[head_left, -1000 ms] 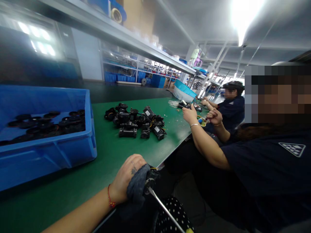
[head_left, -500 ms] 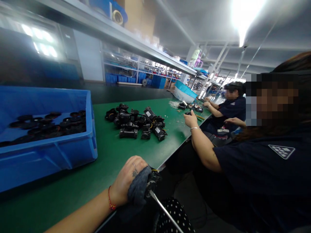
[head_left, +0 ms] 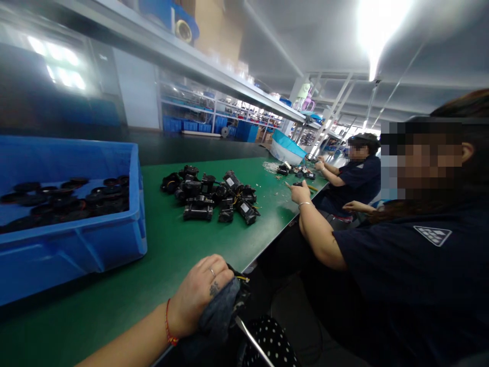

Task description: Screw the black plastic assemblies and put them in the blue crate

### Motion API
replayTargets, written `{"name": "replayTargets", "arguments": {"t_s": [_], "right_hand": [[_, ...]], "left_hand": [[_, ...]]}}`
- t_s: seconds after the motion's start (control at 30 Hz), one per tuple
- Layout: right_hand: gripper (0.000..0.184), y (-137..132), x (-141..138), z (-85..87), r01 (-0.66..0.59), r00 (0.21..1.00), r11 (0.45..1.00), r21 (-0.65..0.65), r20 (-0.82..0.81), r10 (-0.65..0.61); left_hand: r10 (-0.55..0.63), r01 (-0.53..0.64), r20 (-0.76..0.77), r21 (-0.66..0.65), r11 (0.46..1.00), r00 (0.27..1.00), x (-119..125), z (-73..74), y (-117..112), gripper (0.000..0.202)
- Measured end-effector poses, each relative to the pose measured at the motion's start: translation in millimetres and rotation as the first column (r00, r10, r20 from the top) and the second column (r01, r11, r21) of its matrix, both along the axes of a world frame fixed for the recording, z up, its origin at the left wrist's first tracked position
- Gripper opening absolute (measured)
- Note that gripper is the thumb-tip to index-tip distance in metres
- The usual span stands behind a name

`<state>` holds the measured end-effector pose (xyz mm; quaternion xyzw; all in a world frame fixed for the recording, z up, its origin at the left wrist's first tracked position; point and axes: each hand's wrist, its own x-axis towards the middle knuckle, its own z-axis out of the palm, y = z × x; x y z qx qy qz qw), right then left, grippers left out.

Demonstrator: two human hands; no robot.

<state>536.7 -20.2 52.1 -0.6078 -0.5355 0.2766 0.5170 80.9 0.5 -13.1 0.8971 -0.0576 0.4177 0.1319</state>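
Note:
My left hand (head_left: 198,293) rests on the near edge of the green table (head_left: 179,250), closed over a grey cloth (head_left: 216,318) wrapped around a small black part (head_left: 239,290) with yellow wires. A thin metal shaft (head_left: 254,341) points up at that part from below. My right hand is out of view. A pile of black motor-like parts (head_left: 212,196) lies on the table beyond my hand.
A blue bin (head_left: 69,244) holding several black round parts stands at the left. A co-worker in a dark shirt (head_left: 401,285) sits close on my right, one hand (head_left: 300,193) on the table. Another person (head_left: 357,176) works farther along. Shelving runs overhead.
My left hand with the cloth and part has slid slightly down and nearer. The co-worker's hand has moved onto the table, the other hand lowered.

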Motion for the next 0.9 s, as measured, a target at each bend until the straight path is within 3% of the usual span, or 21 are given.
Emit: {"name": "replayTargets", "arguments": {"t_s": [0.27,0.4,0.53,0.6,0.67,0.73,0.8,0.9], "right_hand": [[0.050,8.0,-29.5,10.1,-0.045,0.999,0.997,0.069,0.028,0.043],[0.053,35.6,-61.7,25.1,-0.119,0.993,0.990,0.080,0.020,0.118],[0.055,77.7,-113.2,31.8,-0.242,0.970,0.970,-0.003,0.013,0.242],[0.056,100.4,-142.7,31.1,-0.392,0.920,0.915,-0.091,-0.021,0.392],[0.062,120.4,-168.8,28.5,-0.594,0.805,0.780,-0.197,-0.138,0.577],[0.069,134.3,-187.0,24.6,-0.730,0.682,0.638,-0.245,-0.307,0.663],[0.073,139.1,-195.3,20.2,-0.766,0.632,0.604,-0.222,-0.438,0.640],[0.076,131.4,-194.9,15.4,-0.752,0.615,0.642,-0.149,-0.507,0.604]], "left_hand": [[0.059,-0.059,-0.047,-0.009,0.998,0.997,2.7,4.2,-11.8,0.038],[0.095,-0.095,-0.039,0.001,0.995,0.995,4.4,1.3,-13.0,0.041],[0.128,-0.128,-0.052,0.003,0.992,0.990,6.5,-2.9,-12.7,0.042],[0.137,-0.137,-0.062,0.003,0.991,0.989,7.2,-4.2,-12.5,0.042],[0.144,-0.144,-0.059,0.005,0.990,0.988,7.4,-4.9,-12.3,0.042],[0.150,-0.150,-0.051,0.009,0.989,0.987,7.0,-5.2,-11.9,0.042],[0.147,-0.147,-0.046,0.014,0.989,0.988,6.3,-5.7,-11.2,0.040],[0.146,-0.145,-0.056,0.023,0.989,0.988,5.4,-7.1,-10.1,0.036]]}}
